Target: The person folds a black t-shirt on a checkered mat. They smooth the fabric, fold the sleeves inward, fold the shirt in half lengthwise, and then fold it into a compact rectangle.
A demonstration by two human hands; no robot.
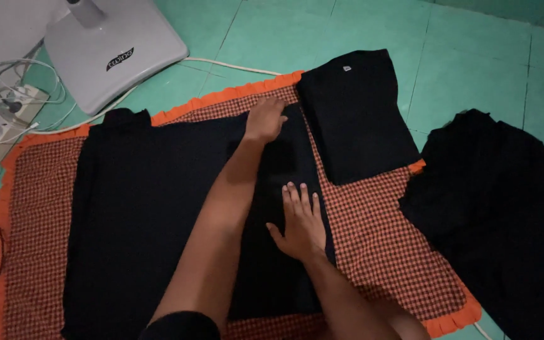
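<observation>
While both hands lie flat with fingers spread, the left hand (264, 118) presses the far edge of a black garment (158, 214) on the checked mat (379, 233), and the right hand (300, 223) presses its middle fold. A folded black garment (354, 113) lies beside.

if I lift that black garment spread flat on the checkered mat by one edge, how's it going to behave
The black garment will probably go limp and drape; it lies flat and folded under the left hand and right hand. It looks thin, so likely light. On the checkered mat, pushing would probably bunch it rather than slide it.
</observation>
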